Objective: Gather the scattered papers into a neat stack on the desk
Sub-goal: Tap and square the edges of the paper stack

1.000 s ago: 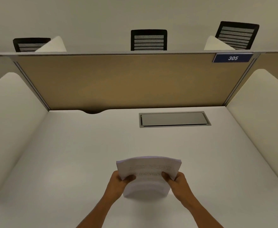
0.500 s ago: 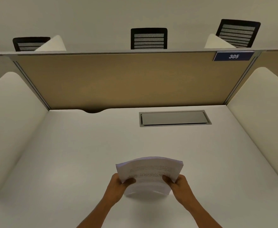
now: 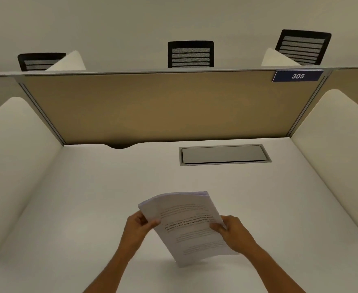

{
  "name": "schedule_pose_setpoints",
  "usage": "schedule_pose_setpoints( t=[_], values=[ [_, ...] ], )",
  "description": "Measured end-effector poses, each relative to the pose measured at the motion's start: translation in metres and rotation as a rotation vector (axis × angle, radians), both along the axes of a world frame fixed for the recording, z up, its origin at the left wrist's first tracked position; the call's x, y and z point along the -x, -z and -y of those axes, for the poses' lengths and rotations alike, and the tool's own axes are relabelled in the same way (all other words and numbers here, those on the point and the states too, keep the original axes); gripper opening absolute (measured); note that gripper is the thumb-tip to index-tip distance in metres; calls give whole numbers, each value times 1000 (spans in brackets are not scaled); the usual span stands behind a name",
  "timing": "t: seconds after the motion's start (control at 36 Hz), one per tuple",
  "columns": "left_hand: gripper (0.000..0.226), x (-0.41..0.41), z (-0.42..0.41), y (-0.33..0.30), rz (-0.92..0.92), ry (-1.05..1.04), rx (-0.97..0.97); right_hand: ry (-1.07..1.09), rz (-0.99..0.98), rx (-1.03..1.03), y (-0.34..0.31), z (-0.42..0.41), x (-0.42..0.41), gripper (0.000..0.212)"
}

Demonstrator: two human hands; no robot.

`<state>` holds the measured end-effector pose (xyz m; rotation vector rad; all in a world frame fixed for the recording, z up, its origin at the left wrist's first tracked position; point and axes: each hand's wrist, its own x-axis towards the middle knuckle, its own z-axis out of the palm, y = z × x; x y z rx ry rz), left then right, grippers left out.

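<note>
Papers: thick stack of white printed paper sheets [image 3: 191, 227], held up over the near middle of the desk, tilted so its top leans left and its lower corner points down toward the desktop; whether that corner touches the surface cannot be told.
Desk: broad white desktop [image 3: 89, 197], enclosed on three sides; its near edge is cut off by the bottom of the view.
Back panel: tan fabric divider with a grey metal frame [image 3: 163, 106], standing upright along the far edge of the desk.
Side screens: rounded cream partition on the left [image 3: 15, 166] and a matching one on the right [image 3: 339, 155], both cut off at the picture edges.
Chairs: three black mesh chair backs [image 3: 190, 54] show above the divider; everything below their backs is hidden by it.
Cable hatch: flat grey metal lid set in the desktop [image 3: 224, 155], far right of centre, well apart from the stack.
Notch: dark curved cut-out [image 3: 119, 146] at the desk's far edge.
Number plate: dark blue sign reading 305 [image 3: 298, 76], at the divider's top right.
Left hand: left hand [image 3: 138, 226] pinches the stack's left edge, thumb on the front sheet.
Right hand: right hand [image 3: 233, 232] grips the right edge, thumb on the front; its fingers are hidden behind the sheets.
Print: lines of text appear upside down and too blurred to read.
</note>
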<state>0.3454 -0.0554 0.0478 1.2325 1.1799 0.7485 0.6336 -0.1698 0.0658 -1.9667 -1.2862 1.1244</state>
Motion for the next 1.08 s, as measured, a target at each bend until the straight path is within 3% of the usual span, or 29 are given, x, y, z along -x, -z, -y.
schedule_pose_setpoints(
  t=[0.14,0.36,0.53,0.83,0.94,1.08],
  values=[
    [54,8,-30,-28,-60,98,-160,-177,242,29,-28,-14,-11,21],
    [47,-25,-29,-54,-325,499,-313,-418,602,72,-59,-31,1,26],
    [30,-44,-13,-47,-254,454,-235,-445,720,51,-64,-36,6,27],
    [20,-23,4,-18,-210,226,-92,-339,508,75,-39,-20,-33,18],
    [36,-9,5,-5,-209,179,-64,-207,285,84,-21,-8,-53,6],
    [28,4,7,9,-191,117,-15,-1,9,-8,-1,9,-53,12]
  ],
)
